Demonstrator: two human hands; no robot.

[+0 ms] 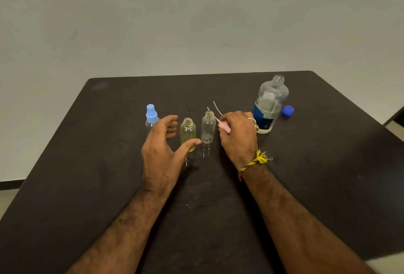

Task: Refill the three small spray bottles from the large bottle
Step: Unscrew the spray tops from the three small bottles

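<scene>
1. Two small bottles, yellow (187, 134) and clear (208, 127), are standing uncapped mid-table; the blue-capped one (151, 116) is waiting; filling looks unfinished.
2. Large bottle (270, 105) is standing open at right, long axis upright, mouth upward.
3. Right hand (238, 133) is pinching a pink sprayer (224, 126); left hand (162, 142) is hovering, fingers spread wide.

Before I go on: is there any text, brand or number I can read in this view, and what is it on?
Nothing is legible.
large bottle: white and dark blue label with dark print at its upper left edge and small pale marks lower down, all too blurred to read.
The three small spray bottles and the blue cap: no writing visible.
</scene>
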